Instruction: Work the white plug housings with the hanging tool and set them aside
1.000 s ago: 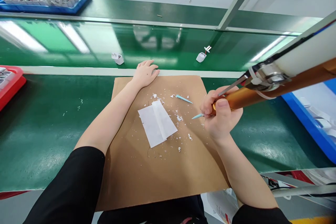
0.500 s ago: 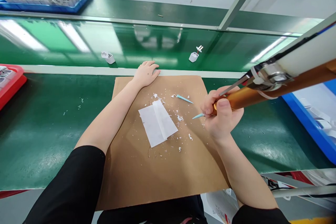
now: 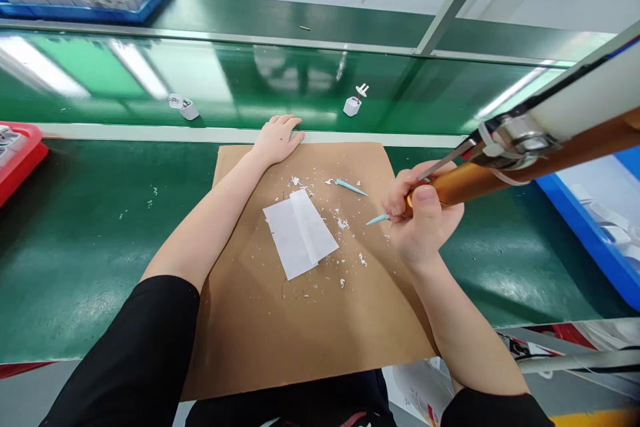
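Observation:
My left hand (image 3: pixel 276 139) rests palm down on the far edge of a brown cardboard sheet (image 3: pixel 280 320), fingers loosely stretched, holding nothing. My right hand (image 3: pixel 423 220) is wrapped round the gold barrel of a glue dispenser (image 3: pixel 475 183) whose pale blue nozzle tip (image 3: pixel 377 219) points left over the sheet. A folded white paper (image 3: pixel 300 232) lies mid-sheet among white glue crumbs. A spare blue nozzle (image 3: pixel 350 187) lies just beyond it. Two small white plug adapters (image 3: pixel 352 105) (image 3: pixel 183 107) ride the green conveyor behind the sheet.
A blue tray (image 3: pixel 100 10) of several white parts stands at the far left. A red tray (image 3: pixel 23 163) is at the left edge, a blue bin (image 3: pixel 585 227) at the right. A metal frame post (image 3: pixel 450 3) rises behind the belt.
Both white adapters have drifted left along the conveyor. My hands and the dispenser have stayed put.

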`<state>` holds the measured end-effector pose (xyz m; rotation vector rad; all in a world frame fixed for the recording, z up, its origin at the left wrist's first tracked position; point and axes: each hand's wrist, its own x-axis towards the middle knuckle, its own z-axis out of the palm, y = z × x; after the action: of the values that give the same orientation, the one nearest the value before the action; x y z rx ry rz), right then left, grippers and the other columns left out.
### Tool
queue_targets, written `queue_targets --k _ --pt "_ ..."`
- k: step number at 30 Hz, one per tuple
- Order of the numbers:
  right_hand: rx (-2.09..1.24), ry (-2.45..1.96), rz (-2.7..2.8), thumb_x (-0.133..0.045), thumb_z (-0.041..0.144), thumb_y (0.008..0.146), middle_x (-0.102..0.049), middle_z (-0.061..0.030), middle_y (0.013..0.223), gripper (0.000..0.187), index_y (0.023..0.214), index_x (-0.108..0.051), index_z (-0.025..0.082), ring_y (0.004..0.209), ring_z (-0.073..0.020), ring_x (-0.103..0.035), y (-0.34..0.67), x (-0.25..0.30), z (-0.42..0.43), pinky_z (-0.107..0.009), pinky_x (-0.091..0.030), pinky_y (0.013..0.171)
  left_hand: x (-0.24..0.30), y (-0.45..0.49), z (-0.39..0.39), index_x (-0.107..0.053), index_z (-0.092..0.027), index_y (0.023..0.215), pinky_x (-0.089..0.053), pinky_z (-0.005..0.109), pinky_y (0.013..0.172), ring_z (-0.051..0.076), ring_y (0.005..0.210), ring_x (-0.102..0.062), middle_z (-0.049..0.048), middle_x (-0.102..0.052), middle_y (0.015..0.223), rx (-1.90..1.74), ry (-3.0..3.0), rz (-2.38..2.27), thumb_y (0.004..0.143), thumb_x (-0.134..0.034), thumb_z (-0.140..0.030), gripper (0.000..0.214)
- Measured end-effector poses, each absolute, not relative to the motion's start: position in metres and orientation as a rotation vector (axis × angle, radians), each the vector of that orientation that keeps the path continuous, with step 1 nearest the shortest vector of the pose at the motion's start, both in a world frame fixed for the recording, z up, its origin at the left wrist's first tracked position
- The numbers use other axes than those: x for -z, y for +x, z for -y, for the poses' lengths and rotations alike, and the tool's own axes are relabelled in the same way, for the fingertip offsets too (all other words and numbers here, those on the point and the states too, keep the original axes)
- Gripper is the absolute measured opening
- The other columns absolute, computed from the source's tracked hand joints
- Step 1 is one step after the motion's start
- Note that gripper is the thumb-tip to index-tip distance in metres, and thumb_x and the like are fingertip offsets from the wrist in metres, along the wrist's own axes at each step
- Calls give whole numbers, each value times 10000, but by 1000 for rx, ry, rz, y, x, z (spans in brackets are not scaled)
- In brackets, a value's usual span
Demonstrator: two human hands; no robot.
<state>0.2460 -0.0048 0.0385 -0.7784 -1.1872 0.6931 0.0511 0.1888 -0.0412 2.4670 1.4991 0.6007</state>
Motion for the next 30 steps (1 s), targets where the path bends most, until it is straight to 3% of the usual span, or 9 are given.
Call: queue_targets --k 4,8,13,15,23,26,30 --pt "-695 -756 1206 -586 369 818 -389 73 480 145 825 -531 235 376 -57 -332 246 -38 5 -203 -243 350 41 52 -188 -616 -198 1172 -319 459 1063 280 1280 -401 83 -539 1318 -595 2472 -1524 932 -381 -396 390" --pt "-721 -739 1202 -583 344 828 -401 71 494 125 836 -532 230 391 -54 -337 247 -38 6 -198 -252 361 40 52 -187 -532 -199 1284 -318 466 1053 282 1261 -417 99 -555 1290 -613 2470 -1544 928 -387 -393 431" --pt "-719 -722 1221 -567 339 837 -386 73 494 108 852 -538 237 389 -54 -331 247 -37 5 -198 -266 370 41 52 -187 -622 -219 1142 -271 491 1079 286 1277 -399 79 -530 1323 -622 2460 -1567 925 -386 -406 371" --pt "-717 -754 1225 -563 373 837 -381 73 494 142 843 -524 237 387 -53 -331 247 -36 5 -197 -277 376 41 52 -187 -590 -215 1180 -256 503 1082 288 1249 -427 82 -552 1296 -621 2455 -1568 926 -378 -403 381" --pt "-772 -806 1187 -596 409 812 -393 74 520 210 833 -508 219 408 -42 -356 247 -34 8 -173 -272 385 38 61 -187 -647 -197 1059 -349 396 1045 250 1148 -512 80 -578 1216 -792 2539 -1491 892 -391 -265 313" --pt "-786 -815 1174 -607 424 797 -410 70 529 245 815 -512 199 412 -37 -350 245 -34 10 -170 -262 382 34 73 -194 -555 -185 1239 -363 344 1064 223 1259 -446 103 -498 1321 -887 2458 -1402 868 -414 -231 399" --pt "-810 -884 1188 -599 455 785 -413 68 522 293 801 -497 181 424 -42 -355 242 -38 13 -180 -281 396 28 93 -212 -270 -265 1454 -414 410 1014 274 1301 -423 131 -267 1496 -813 2415 -1365 848 -476 -253 640"
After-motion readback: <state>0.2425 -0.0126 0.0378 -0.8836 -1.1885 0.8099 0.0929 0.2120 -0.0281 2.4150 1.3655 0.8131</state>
